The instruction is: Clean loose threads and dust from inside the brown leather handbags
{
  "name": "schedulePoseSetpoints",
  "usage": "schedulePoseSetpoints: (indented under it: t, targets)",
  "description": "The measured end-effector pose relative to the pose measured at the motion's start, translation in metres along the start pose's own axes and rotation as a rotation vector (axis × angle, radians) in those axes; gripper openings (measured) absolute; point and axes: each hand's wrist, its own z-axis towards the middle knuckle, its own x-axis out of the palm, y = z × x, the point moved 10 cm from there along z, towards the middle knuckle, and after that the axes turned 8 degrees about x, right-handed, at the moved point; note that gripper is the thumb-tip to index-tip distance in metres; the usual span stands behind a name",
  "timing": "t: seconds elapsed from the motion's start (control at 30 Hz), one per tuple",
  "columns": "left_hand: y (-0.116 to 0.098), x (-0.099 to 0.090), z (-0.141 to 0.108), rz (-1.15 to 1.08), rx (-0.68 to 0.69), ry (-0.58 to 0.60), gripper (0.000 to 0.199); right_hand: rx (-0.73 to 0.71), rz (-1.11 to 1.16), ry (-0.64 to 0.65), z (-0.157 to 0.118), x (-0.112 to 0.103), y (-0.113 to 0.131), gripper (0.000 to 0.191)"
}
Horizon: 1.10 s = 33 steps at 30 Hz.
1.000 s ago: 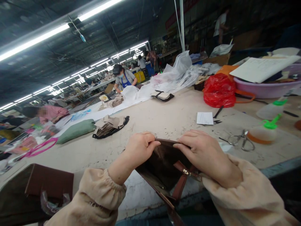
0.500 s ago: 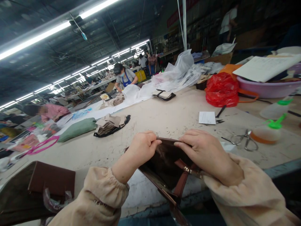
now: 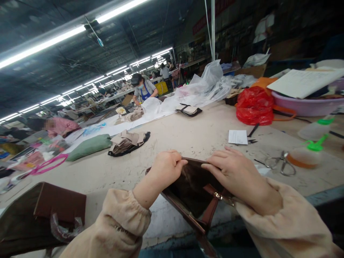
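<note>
A dark brown bag [image 3: 192, 190] is held open at the table's front edge, its lining and a strap with a metal clasp showing. My left hand [image 3: 168, 168] pinches the bag's far rim on the left side. Further right along that same rim, my right hand [image 3: 236, 173] grips with thumb below and fingers above. Another brown bag [image 3: 63, 204], its handle wrapped in clear plastic, lies at the lower left, touched by neither hand.
Beyond the hands lie scissors [image 3: 282, 163], a glue bottle [image 3: 306, 156], a white card [image 3: 238, 137], a red plastic bag [image 3: 254, 105] and a purple basin [image 3: 306, 104]. A green cushion [image 3: 90, 147] and brown pieces [image 3: 127, 142] are at the left. People work farther back.
The whole view has shifted slightly. Both hands keep their hold on the bag's rim, and my right fingers have lifted a little.
</note>
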Motion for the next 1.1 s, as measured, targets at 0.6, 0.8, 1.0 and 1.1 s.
schedulePoseSetpoints:
  t: [0.6,0.8,1.0,1.1]
  targets:
    - [0.013,0.000,-0.004,-0.003,-0.054,0.095,0.035,-0.005,-0.244,0.080,0.021,0.007,0.023,0.028]
    - [0.010,-0.012,-0.015,-0.234,0.072,0.052,0.021,0.011,-0.269,0.110,0.021,0.008,0.016,0.032]
    - [0.011,-0.015,-0.018,-0.112,0.070,-0.008,0.023,-0.033,-0.263,0.120,0.011,0.004,0.019,0.032]
    - [0.002,-0.016,-0.017,-0.055,0.062,-0.012,0.026,-0.041,-0.257,0.090,0.000,-0.003,0.016,0.032]
